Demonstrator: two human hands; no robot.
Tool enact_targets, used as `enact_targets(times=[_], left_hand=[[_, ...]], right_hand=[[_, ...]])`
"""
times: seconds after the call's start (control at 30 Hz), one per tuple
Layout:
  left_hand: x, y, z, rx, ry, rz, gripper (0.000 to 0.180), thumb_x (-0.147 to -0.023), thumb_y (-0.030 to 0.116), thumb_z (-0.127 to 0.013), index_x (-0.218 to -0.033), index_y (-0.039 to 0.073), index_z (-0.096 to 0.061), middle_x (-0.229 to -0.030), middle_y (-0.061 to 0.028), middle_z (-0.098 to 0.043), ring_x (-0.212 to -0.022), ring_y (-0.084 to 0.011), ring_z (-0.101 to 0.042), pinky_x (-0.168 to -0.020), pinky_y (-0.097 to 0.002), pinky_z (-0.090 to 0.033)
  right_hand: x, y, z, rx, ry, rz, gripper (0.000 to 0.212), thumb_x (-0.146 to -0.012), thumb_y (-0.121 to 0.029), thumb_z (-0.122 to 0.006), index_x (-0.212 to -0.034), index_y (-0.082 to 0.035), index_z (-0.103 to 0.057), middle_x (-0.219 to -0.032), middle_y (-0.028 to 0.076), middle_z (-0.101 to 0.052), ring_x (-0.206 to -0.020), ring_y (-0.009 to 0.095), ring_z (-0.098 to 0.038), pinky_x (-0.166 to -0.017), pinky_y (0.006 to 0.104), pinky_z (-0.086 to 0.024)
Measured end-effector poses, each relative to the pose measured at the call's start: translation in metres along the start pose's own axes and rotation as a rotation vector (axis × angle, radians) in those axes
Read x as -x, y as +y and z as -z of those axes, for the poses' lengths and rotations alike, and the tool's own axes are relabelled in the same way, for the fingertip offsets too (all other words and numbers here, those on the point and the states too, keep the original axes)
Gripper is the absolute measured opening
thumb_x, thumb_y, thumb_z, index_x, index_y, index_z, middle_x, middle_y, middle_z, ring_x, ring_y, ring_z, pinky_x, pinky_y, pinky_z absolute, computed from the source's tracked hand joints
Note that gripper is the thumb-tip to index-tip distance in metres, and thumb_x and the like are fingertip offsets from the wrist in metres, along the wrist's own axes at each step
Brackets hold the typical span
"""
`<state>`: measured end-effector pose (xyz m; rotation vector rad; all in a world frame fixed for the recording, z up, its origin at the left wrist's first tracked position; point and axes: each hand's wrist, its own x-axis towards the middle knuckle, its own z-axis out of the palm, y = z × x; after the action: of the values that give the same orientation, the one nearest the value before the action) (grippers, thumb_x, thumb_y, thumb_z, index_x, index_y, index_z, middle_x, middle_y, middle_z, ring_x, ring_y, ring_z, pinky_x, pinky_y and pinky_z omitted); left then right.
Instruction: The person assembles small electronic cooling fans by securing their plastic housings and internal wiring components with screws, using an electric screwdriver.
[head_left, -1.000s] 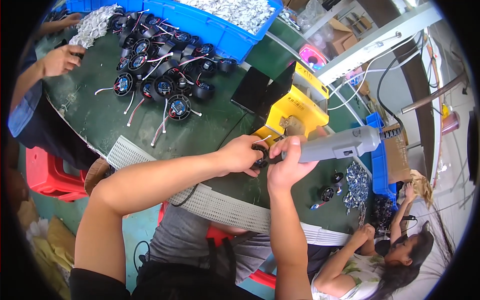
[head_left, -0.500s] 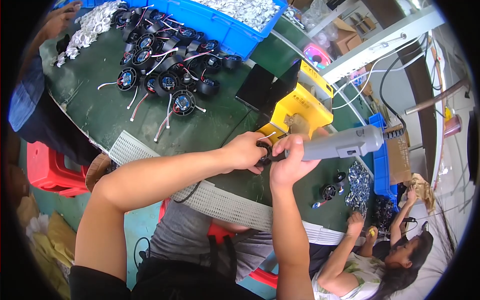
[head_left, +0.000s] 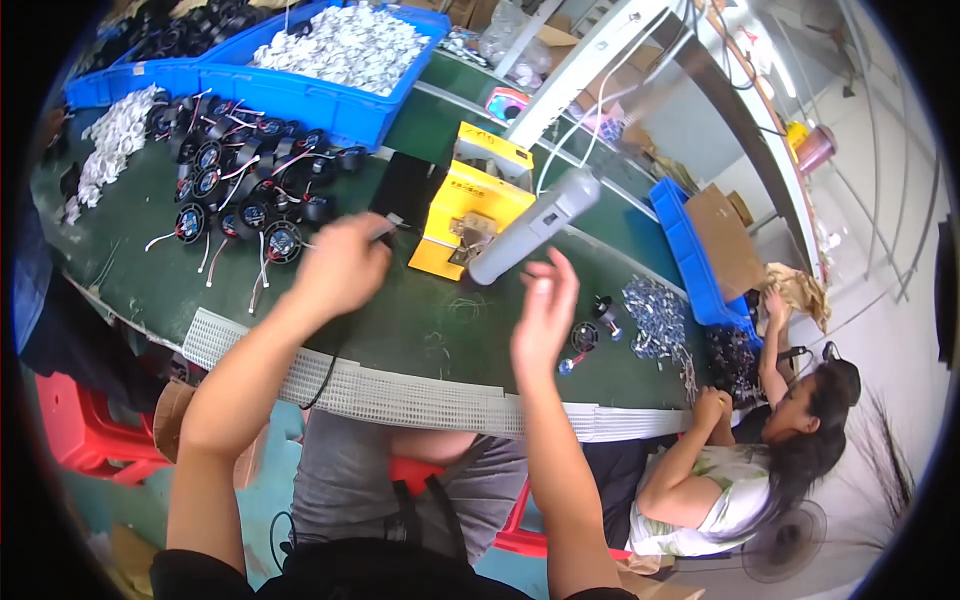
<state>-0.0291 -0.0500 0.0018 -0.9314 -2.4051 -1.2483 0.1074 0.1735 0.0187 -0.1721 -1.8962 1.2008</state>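
Observation:
My left hand (head_left: 348, 265) is over the bench just right of the pile of round black fan-like parts (head_left: 283, 242), which have blue circuit boards and thin wires. Its fingers are curled and slightly blurred, and what they hold, if anything, is hidden. My right hand (head_left: 545, 315) is raised over the bench, fingers apart and nothing in it. Beyond its fingertips a grey electric screwdriver (head_left: 535, 228) tilts, its lower end against the yellow box-like stand (head_left: 480, 195) with a metal piece on its front. Beside the stand lies a flat black box (head_left: 405, 190).
Blue bins (head_left: 330, 110) of white parts stand at the back left, beside a heap of white pieces (head_left: 115, 140). Small metallic parts (head_left: 655, 318) and two loose black units (head_left: 584, 337) lie right. A perforated strip (head_left: 420, 392) lines the near edge. A co-worker (head_left: 710, 480) sits right.
My right hand has let go of the screwdriver, which now tilts by the yellow stand. My left hand has moved left towards the pile, away from my right hand. The view has shifted.

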Motion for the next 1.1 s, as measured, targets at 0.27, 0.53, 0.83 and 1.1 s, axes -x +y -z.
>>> enact_targets(times=[0.27, 0.53, 0.83, 1.1], left_hand=[[-0.006, 0.022, 0.032, -0.330, 0.357, -0.102, 0.061, -0.072, 0.013, -0.073, -0.129, 0.008, -0.050, -0.139, -0.0238, -0.040, -0.127, -0.0469, -0.037, -0.108, -0.0550, -0.031], [0.003, 0.057, -0.047, 1.280, -1.128, 0.466, 0.055, -0.099, 0.044, -0.051, -0.133, 0.001, -0.050, -0.122, -0.0142, -0.059, -0.097, -0.0206, -0.066, -0.086, -0.0330, -0.055], [-0.015, 0.024, -0.023, 1.523, -0.966, 0.450, 0.045, -0.095, 0.014, -0.053, -0.139, 0.005, -0.046, -0.129, -0.0101, -0.057, -0.109, -0.0183, -0.062, -0.089, -0.0371, -0.054], [-0.018, 0.016, -0.023, 1.561, -0.809, 0.549, 0.051, -0.086, 0.008, -0.044, -0.137, 0.005, -0.047, -0.131, -0.0121, -0.053, -0.116, -0.0210, -0.058, -0.094, -0.0430, -0.052]], right_hand=[[0.020, 0.050, 0.136, 0.938, 0.000, -0.239, 0.072, -0.071, -0.027, -0.081, -0.132, -0.005, -0.049, -0.116, 0.019, -0.061, -0.115, 0.037, -0.052, -0.101, 0.0443, -0.040], [0.027, -0.044, 0.034, 0.476, -0.508, 0.232, 0.088, -0.067, -0.018, -0.086, -0.140, -0.002, -0.040, -0.127, 0.010, -0.062, -0.123, 0.034, -0.048, -0.104, 0.0423, -0.039], [0.014, 0.012, 0.002, -0.217, -0.430, -0.394, 0.029, -0.097, -0.016, -0.060, -0.118, 0.004, -0.061, -0.103, 0.010, -0.067, -0.094, 0.015, -0.062, -0.085, 0.0301, -0.050], [-0.022, 0.015, -0.011, -0.332, -0.586, -0.472, 0.013, -0.092, -0.003, -0.062, -0.103, 0.005, -0.065, -0.086, 0.006, -0.067, -0.078, 0.013, -0.064, -0.074, 0.0261, -0.051]])
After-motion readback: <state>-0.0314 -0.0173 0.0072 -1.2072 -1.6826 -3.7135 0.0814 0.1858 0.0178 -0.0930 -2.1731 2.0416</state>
